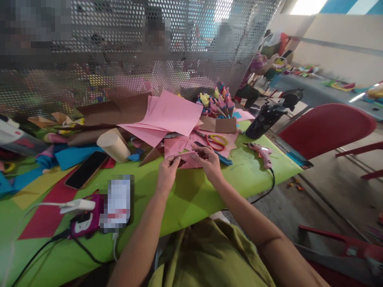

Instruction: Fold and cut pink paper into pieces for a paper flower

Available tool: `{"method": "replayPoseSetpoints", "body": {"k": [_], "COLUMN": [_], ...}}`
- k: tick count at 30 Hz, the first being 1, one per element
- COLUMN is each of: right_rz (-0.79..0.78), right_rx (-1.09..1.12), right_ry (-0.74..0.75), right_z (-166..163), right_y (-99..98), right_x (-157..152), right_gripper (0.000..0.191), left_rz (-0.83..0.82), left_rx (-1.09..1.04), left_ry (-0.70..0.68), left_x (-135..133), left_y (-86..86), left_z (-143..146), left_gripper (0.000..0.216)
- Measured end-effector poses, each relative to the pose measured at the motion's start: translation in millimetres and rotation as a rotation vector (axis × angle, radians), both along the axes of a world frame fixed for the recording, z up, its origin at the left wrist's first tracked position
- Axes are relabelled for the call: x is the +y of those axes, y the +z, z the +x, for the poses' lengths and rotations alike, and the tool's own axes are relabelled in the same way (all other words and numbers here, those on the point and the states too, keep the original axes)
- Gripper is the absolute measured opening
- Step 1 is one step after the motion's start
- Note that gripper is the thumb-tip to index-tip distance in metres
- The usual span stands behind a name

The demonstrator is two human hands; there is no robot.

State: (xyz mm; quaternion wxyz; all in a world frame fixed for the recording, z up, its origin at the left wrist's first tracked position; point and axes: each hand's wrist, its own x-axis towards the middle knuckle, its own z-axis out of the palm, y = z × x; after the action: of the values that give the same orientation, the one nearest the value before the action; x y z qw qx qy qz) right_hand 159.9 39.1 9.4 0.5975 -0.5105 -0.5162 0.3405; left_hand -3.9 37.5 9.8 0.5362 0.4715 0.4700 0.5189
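Head view: left hand (168,169) and right hand (211,161) pinch a small pink paper piece (188,158) between thumbs and fingers, over the green table (187,199). Green surface stretches from the wrists to the front edge. Scissors (222,140) lie just behind the right hand; a glue gun (261,153) rests near the front right corner. Large pink sheets (176,113) crowd toward the back edge.

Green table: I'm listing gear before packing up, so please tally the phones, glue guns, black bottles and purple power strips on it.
Phones: 2
Glue gun: 1
Black bottle: 1
Purple power strip: 1
Total: 5
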Motion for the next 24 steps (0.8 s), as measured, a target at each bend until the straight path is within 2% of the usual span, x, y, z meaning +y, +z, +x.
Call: {"method": "replayPoseSetpoints", "body": {"k": [3, 12, 24], "right_rz": [-0.016, -0.134, -0.150], "right_rx": [-0.021, 0.232, 0.269], "right_ry": [-0.004, 0.089, 0.093], "right_z": [0.9, -4.1, -4.4], "right_y": [0.9, -0.1, 0.7], "right_x": [0.2, 2.8, 3.0], "right_gripper": [0.027, 0.033, 0.030], "left_rz": [0.018, 0.052, 0.069], "left_rx": [0.032, 0.085, 0.091], "left_ry": [-0.008, -0.024, -0.034], "left_x": [-0.2, -3.1, -2.6], "left_y": [1.5, 6.3, 8.7], "left_z": [0.2, 1.4, 1.6], "left_gripper": [0.031, 0.030, 0.028]}}
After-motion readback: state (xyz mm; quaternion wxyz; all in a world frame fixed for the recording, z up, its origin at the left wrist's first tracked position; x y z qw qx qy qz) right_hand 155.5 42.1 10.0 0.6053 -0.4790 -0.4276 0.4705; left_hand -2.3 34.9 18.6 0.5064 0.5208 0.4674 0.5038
